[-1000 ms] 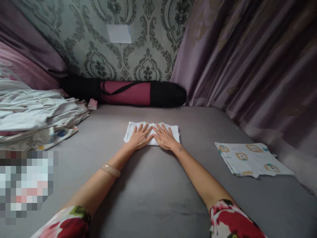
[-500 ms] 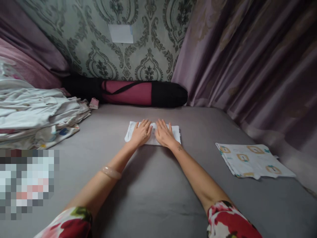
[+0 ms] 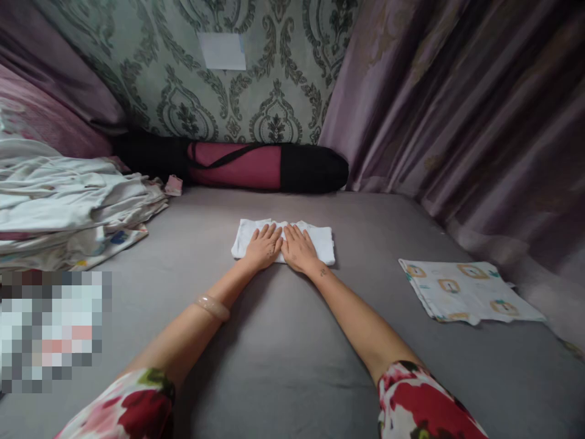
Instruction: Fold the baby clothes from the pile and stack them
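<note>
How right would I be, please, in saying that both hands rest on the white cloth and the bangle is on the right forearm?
One detail is wrong: the head view shows the bangle on the left forearm. The left hand and right hand do rest on the white cloth.

The left arm (image 3: 183, 332) slants between one and two o'clock, the right arm (image 3: 359, 323) between ten and eleven, left hand (image 3: 265, 247) and right hand (image 3: 298, 247) flat, side by side.

"What is worn?"
"Floral sleeves (image 3: 146, 405) are worn, printed in red, white and green; the left forearm (image 3: 180, 344) is ringed by a pale bangle (image 3: 213, 308)."
"Any markings?"
"The right wrist (image 3: 316, 271) is marked in dark lines (image 3: 323, 272)."
</note>
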A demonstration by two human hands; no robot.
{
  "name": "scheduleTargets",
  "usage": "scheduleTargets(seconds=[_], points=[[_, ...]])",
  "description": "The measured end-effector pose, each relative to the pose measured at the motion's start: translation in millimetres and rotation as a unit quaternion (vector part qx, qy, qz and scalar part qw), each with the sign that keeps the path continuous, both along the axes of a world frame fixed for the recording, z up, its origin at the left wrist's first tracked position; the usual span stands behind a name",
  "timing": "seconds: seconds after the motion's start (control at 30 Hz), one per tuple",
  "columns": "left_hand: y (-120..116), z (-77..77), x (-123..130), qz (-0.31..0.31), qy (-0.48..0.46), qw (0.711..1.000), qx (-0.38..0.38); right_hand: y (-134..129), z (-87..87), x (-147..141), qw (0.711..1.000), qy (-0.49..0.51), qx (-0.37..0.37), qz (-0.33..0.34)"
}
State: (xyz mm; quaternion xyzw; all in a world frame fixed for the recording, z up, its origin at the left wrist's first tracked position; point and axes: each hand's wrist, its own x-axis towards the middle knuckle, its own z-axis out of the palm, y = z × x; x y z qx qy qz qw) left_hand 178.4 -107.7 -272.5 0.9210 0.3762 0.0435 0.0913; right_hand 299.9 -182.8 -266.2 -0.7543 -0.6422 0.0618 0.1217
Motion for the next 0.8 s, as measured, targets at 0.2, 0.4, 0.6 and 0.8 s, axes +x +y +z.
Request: scheduleTargets(seconds=[0.2, 0.4, 0.6, 0.8], points=[[3, 2.7, -3, -0.014, -0.014, 0.999, 0.026, -4, 5.7, 12, 1.000, -0.015, 0.005, -0.010], [5, -6.6, -2, -0.007, -0.001, 1.000, 0.001, -2, -13.2, 18, 1.000, -0.013, 0.007, -0.013], [15, -11.0, -8, -0.017, -0.021, 0.999, 0.033, -10, 7.9, 21, 0.999, 0.000, -0.032, -0.019], [19, -15.8, -19, 0.025, 0.000, 0.998, 0.055, -18, -8.0, 35, 0.998, -0.032, -0.005, -0.056]])
